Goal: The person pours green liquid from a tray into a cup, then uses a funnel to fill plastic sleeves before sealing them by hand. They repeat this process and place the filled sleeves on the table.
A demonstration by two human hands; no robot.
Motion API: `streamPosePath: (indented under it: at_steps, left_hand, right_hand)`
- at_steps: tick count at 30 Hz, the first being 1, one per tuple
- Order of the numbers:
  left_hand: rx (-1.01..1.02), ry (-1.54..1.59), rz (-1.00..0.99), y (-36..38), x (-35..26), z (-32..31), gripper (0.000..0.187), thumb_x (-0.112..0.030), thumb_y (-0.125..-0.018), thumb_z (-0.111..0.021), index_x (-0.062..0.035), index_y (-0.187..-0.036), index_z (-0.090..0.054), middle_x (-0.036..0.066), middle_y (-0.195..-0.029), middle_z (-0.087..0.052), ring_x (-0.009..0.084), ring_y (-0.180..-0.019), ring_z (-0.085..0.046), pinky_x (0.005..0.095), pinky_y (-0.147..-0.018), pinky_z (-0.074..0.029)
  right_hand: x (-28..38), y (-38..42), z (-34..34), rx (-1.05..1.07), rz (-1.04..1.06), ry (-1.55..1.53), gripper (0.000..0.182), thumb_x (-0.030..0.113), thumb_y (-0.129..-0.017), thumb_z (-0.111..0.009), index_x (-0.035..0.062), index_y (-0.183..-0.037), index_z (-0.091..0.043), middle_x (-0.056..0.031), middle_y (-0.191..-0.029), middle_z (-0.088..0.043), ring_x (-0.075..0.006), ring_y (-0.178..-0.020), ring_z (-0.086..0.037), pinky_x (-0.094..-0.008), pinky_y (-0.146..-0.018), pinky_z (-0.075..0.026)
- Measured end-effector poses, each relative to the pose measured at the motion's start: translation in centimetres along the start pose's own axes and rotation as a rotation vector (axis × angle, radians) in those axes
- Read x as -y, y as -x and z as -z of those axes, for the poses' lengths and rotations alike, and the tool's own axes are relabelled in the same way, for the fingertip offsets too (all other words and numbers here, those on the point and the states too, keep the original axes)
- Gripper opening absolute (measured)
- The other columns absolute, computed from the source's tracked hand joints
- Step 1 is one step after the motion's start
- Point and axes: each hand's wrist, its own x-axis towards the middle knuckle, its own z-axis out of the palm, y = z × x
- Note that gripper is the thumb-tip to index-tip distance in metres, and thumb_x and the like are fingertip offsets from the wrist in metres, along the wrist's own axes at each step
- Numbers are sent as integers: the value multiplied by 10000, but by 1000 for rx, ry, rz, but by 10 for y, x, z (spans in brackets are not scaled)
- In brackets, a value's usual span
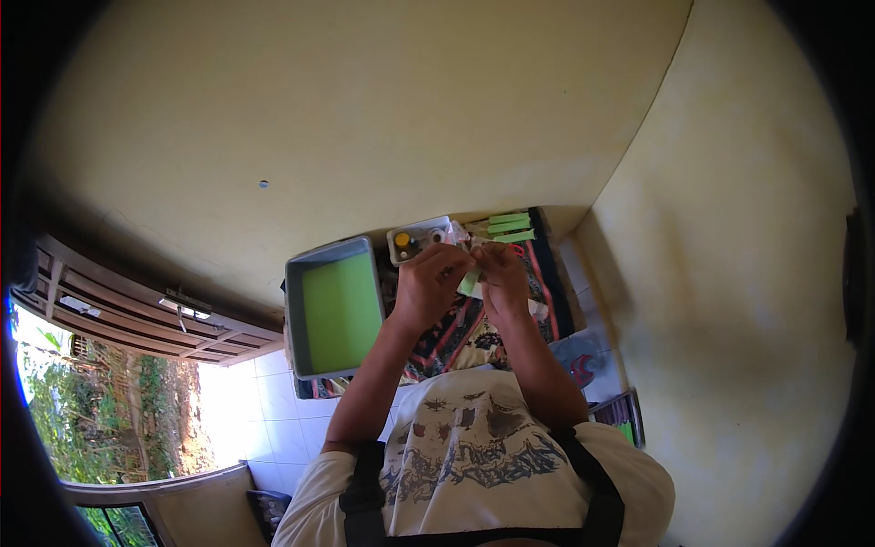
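My left hand (pixel 425 284) and my right hand (pixel 503 279) meet over the patterned cloth, fingertips pinched close together. A small light green strip (pixel 469 282) hangs between them, under the fingers of my right hand. What the left fingertips pinch is too small to make out. Just beyond the hands lie a clear plastic bag (pixel 457 233) and a white tray (pixel 397 256) with a yellow-capped bottle (pixel 402 240) and a roll (pixel 437 235). Several flat green packets (pixel 509 223) rest at the far right of the cloth.
A grey tub (pixel 290 310) with a bright green inside stands left of my left arm. The dark, striped cloth (pixel 556 301) covers the work surface against the wall. At lower right are a bluish clear plastic item (pixel 576 354) and a dark container (pixel 635 417). An open doorway is at left.
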Motion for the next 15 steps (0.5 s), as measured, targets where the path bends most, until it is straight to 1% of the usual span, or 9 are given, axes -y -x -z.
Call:
streamPosePath:
  at_steps: [4, 6, 8, 10, 13, 15]
  left_hand:
    - [-12, 41, 177, 0, 0, -5, 131, -41, -923, -848, -9, -1046, -818, 82, -989, -808, 113, -843, -767, 280, -743, -635]
    - [-48, 49, 239, -1, 0, -5, 124, -51, -925, -850, -3, -1036, -822, 71, -944, -810, 94, -828, -758, 269, -751, -626]
    - [0, 74, 309, -2, 6, -5, 136, -52, -917, -854, 10, -1022, -794, 64, -909, -804, 94, -831, -758, 266, -767, -627]
    - [35, 96, 348, -5, 10, -4, 164, -46, -911, -856, 19, -1023, -756, 66, -899, -800, 93, -842, -758, 264, -779, -627]
    - [66, 122, 367, -7, 10, -3, 239, -31, -903, -863, 26, -1051, -684, 80, -927, -795, 94, -872, -753, 263, -792, -625]
    - [99, 139, 374, -6, 15, -2, 304, -29, -897, -878, 29, -1076, -639, 92, -954, -791, 97, -896, -749, 266, -805, -624]
  right_hand:
    - [10, 2, 10, 23, -41, 120, 265, 134, -975, -853, -36, -1170, -796, -73, -1030, -783, -141, -971, -731, -305, -899, -561]
    - [23, 5, 13, 104, -71, 219, 251, 149, -963, -865, -29, -1132, -813, -80, -1034, -788, -149, -1017, -737, -311, -933, -562]
    - [32, 4, 14, 173, -71, 318, 236, 142, -954, -871, -22, -1118, -824, -85, -1040, -792, -151, -1061, -739, -310, -960, -566]
    - [38, 1, 17, 227, -42, 419, 223, 114, -948, -870, -13, -1126, -829, -87, -1049, -797, -147, -1103, -738, -302, -981, -573]
    - [36, -8, 23, 398, 215, 471, 185, 44, -948, -849, -16, -1121, -821, -93, -1072, -808, -150, -1081, -758, -291, -963, -599]
    - [43, -14, 27, 447, 192, 612, 201, 7, -946, -836, -18, -1141, -793, -90, -1081, -809, -156, -1048, -774, -294, -945, -617]
